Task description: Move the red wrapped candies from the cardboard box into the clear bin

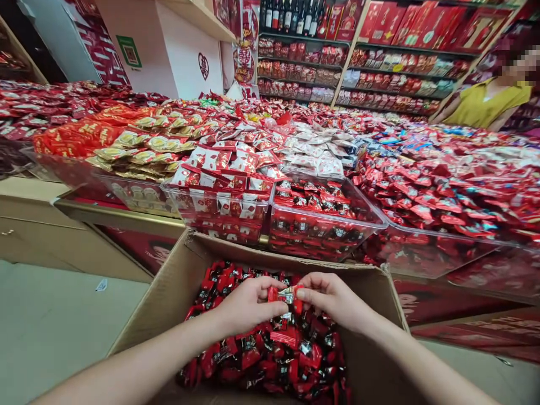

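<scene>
Between my two hands is one small wrapped candy (286, 295) with red ends and a dark, printed middle. My left hand (253, 304) pinches its left end, and my right hand (327, 295) grips the right end between thumb and fingers. Both hands are over an open cardboard box (158, 304). Many loose red-and-black wrapped candies (257, 360) fill the lower part of the box, just beneath my fingers. My forearms cover some of the box's side walls.
Beyond the box, clear plastic bins (324, 222) heaped with wrapped sweets line a counter. A bin of white-and-red packets (228, 174) stands at its middle. A person in a yellow top (485, 107) is at the far right. Stocked shelves (304, 50) rise behind.
</scene>
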`<state>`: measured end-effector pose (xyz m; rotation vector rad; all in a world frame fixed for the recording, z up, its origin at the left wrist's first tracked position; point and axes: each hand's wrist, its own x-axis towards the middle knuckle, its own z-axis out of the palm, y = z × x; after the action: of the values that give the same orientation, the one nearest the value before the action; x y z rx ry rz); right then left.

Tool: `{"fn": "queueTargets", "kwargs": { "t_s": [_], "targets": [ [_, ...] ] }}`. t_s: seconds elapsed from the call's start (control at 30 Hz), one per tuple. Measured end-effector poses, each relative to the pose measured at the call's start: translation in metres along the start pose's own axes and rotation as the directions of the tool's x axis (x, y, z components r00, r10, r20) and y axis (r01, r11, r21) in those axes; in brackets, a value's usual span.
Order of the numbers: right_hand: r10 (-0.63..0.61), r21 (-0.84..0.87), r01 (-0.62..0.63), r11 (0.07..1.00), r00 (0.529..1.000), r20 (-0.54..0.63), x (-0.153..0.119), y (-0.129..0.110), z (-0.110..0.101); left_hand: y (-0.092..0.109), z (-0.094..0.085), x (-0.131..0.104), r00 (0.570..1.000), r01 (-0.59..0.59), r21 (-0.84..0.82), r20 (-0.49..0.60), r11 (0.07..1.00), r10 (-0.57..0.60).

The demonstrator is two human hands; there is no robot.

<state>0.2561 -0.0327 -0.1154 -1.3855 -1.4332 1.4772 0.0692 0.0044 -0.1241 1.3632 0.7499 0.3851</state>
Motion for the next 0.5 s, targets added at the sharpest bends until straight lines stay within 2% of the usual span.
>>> {"fn": "queueTargets", "kwargs": {
  "t_s": [0.3, 0.4, 0.5],
  "targets": [
    [-0.036, 0.054, 0.039, 0.998, 0.998, -0.049, -0.0052, -0.0026, 0.0055, 0.0048, -0.0016, 0.0022, 0.999, -0.026, -0.077, -0.049, 0.997, 0.023],
    [-0.038, -0.054, 0.035, 0.998, 0.997, -0.066, -0.0055, -0.0006, 0.0063, 0.0052, -0.0017, 0.0016, 0.992, -0.061, 0.001, -0.109, 0.998, 0.061],
    [-0.176, -0.246, 0.164, 0.955, 0.984, -0.025, -0.0074, -0.0009, 0.0062, 0.008, -0.0028, -0.0014, 0.982, -0.124, 0.146, -0.124, 0.981, 0.143]
  ]
}}
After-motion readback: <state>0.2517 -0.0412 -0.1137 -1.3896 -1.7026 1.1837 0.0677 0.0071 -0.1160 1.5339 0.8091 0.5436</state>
